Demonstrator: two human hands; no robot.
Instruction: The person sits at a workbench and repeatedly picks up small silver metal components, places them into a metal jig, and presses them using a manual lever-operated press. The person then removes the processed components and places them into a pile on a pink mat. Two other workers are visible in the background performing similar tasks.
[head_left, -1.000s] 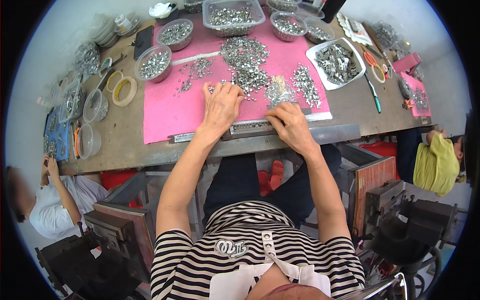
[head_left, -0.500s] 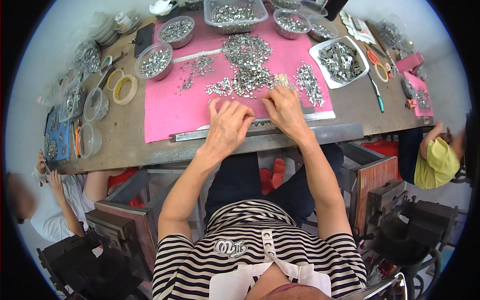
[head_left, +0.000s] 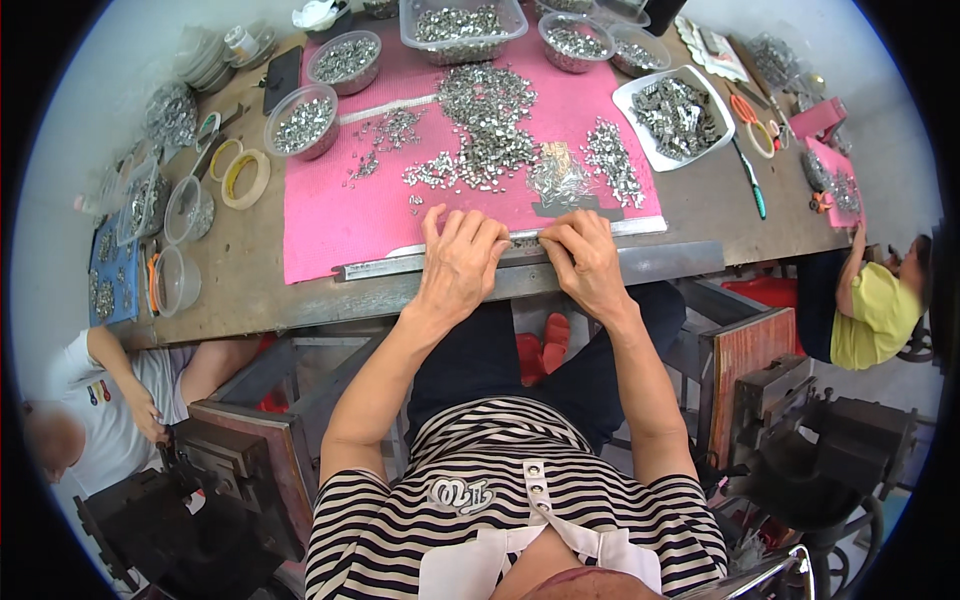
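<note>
- The long metal rail (head_left: 520, 258) lies along the near edge of the pink mat (head_left: 330, 215), a row of small metal pieces seated in it between the hands.
- Both hands have drawn back from the heap of loose metal clips (head_left: 487, 130) to the rail.
- The left hand (head_left: 458, 262) rests flat, fingers spread, on the rail.
- The right hand (head_left: 585, 262) presses its curled fingers on the row; loading seems paused for aligning.
</note>
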